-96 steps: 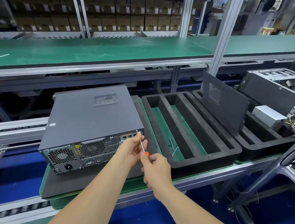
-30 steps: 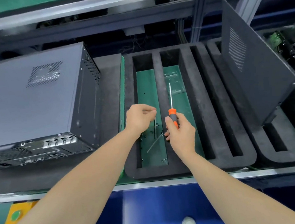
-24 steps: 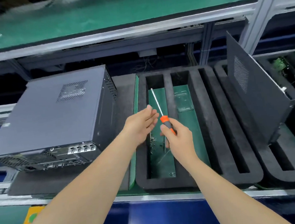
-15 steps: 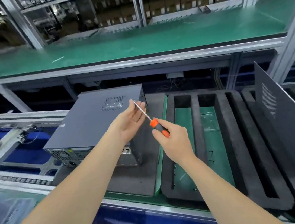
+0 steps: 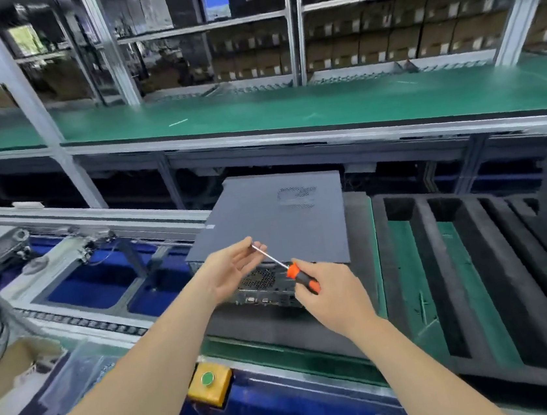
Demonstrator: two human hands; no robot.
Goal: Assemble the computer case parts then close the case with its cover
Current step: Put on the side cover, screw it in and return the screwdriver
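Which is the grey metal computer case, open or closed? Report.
Closed: the computer case has its cover flush on top.

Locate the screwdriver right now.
Head view, centre: the right hand grips the screwdriver, its tip at the left hand, in front of the computer case.

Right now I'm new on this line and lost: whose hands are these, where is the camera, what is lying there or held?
No machine here: these are a person's bare hands, filmed by one head-worn camera looking forward and down. The right hand grips an orange-handled screwdriver; the fingertips of the left hand are at its metal tip, pinching or not I cannot tell. Behind them a closed grey computer case lies on a dark mat, a black foam tray to its right.
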